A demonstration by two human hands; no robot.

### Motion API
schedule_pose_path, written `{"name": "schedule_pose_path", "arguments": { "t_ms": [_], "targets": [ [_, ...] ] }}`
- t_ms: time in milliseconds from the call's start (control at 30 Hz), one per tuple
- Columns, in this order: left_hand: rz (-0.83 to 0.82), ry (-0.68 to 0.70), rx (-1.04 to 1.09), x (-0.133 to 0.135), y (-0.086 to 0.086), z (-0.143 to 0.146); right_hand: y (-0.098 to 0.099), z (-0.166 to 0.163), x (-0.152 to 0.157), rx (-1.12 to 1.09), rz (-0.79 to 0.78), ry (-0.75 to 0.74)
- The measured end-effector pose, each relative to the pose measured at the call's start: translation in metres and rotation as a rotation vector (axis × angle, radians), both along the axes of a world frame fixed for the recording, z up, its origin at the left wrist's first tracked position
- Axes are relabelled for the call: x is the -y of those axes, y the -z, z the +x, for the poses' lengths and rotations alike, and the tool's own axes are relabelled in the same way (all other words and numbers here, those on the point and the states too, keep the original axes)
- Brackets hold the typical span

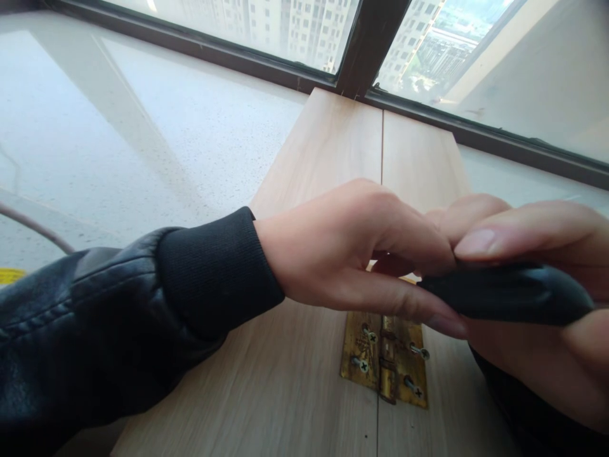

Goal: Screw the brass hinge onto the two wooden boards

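My right hand [547,231] is closed around the black handle of a screwdriver [514,292], its thumb lying along the top. The fingers of my left hand [356,247] pinch the front end of the same tool. Its shaft and tip are hidden behind my left hand. Just beneath is a brass hinge [387,381], spanning the seam between two pale wooden boards [295,368]. Several cross-head screws [419,391] stick up, tilted, from the hinge holes. My left hand covers the hinge's far part.
The boards lie on a white speckled sill [190,120] and reach a dark window frame [366,44]. Tall buildings show outside through the glass. At the left edge are a cable [35,226] and something yellow [10,275].
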State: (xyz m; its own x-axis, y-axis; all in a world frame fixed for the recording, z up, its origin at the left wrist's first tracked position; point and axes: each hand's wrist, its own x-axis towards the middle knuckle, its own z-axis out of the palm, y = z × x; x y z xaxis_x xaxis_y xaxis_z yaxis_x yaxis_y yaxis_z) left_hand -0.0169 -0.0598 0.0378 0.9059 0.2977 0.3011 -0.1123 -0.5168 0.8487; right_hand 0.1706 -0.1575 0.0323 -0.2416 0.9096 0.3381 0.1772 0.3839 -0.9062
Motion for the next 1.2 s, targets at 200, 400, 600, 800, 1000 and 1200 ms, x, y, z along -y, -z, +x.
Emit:
{"name": "schedule_pose_path", "arguments": {
  "t_ms": [200, 400, 600, 800, 1000, 1200],
  "targets": [
    [-0.034, 0.057, -0.021, -0.003, 0.001, -0.003, 0.008, 0.011, -0.01, 0.014, 0.139, 0.039],
    [0.063, -0.036, 0.01, -0.006, 0.002, -0.004, 0.004, 0.007, -0.008, -0.05, 0.042, 0.023],
    [0.158, -0.144, 0.033, -0.002, 0.006, -0.003, -0.006, -0.002, 0.0, -0.017, -0.046, 0.073],
    [0.074, -0.108, 0.043, 0.0, 0.005, -0.003, -0.002, -0.004, -0.005, 0.007, 0.044, -0.026],
    [0.057, -0.097, 0.012, 0.004, -0.001, 0.002, -0.003, -0.006, -0.004, -0.045, 0.06, -0.057],
    [0.041, -0.002, 0.034, 0.0, 0.006, 0.0, -0.002, -0.009, 0.001, -0.104, 0.052, -0.052]
  ]
}}
